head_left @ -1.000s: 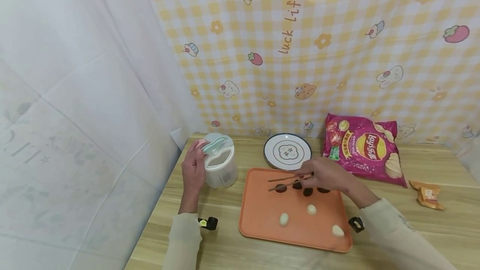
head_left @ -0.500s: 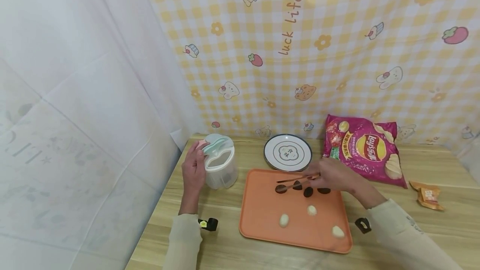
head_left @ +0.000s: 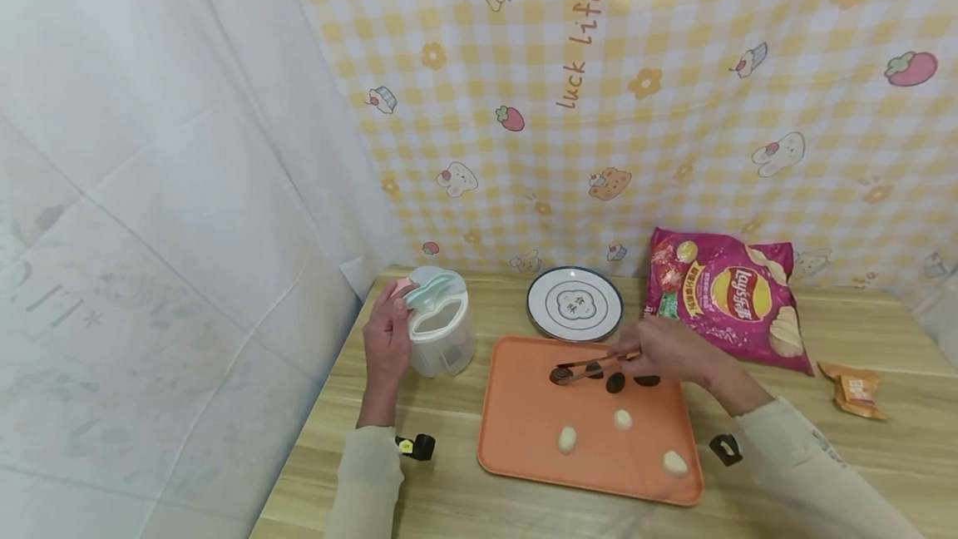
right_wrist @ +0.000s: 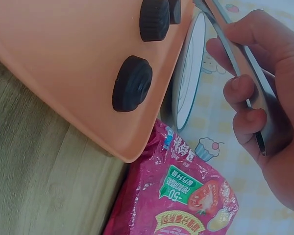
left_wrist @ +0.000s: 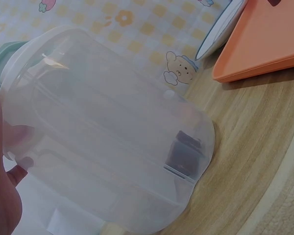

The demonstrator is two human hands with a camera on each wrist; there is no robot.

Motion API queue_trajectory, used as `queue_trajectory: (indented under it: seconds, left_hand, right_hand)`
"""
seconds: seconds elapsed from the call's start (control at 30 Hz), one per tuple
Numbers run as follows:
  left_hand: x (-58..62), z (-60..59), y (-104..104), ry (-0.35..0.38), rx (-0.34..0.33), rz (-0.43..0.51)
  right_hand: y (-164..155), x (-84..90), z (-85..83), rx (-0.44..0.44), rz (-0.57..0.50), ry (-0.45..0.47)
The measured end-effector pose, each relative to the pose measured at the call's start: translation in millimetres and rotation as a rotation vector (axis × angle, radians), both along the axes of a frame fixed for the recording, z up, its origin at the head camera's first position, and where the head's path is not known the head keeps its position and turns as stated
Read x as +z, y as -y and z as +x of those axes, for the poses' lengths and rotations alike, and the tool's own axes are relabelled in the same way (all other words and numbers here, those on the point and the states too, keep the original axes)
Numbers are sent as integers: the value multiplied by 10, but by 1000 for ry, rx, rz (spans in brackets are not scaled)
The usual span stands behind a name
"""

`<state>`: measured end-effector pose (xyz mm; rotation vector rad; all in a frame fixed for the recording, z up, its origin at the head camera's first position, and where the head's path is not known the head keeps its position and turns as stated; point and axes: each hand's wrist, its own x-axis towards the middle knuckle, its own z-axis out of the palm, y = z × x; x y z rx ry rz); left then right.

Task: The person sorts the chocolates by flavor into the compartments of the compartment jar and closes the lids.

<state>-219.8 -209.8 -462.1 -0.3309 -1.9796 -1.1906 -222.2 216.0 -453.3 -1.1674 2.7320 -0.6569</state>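
The head view looks forward and down from above the bench, far enough back to take in both arms and the checked backdrop. The left wrist view sits low and very near the clear container, facing the orange tray. The right wrist view, tilted and close, faces the same tray and the crisp bag. All three share the tray and the plate.
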Motion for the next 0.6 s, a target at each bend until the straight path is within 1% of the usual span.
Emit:
queue_trajectory:
  seconds: [0.1, 0.13, 0.2, 0.27, 0.47, 0.6]
  left_hand:
    - [132, 94, -73, 4, -1, 6]
    - [167, 115, -90, 11, 6, 7]
    - [220, 161, -118, 2, 11, 3]
    - [213, 157, -116, 6, 14, 7]
    - [266, 174, -140, -10, -4, 11]
    - [268, 171, -139, -14, -4, 5]
  right_hand:
    - [-2, -8, -8, -2, 7, 21]
    - [-2, -11, -10, -2, 8, 23]
    - [-2, -14, -9, -3, 10, 31]
    - [0, -14, -8, -1, 9, 35]
    - [3, -5, -11, 17, 9, 40]
    - [2, -12, -3, 20, 5, 49]
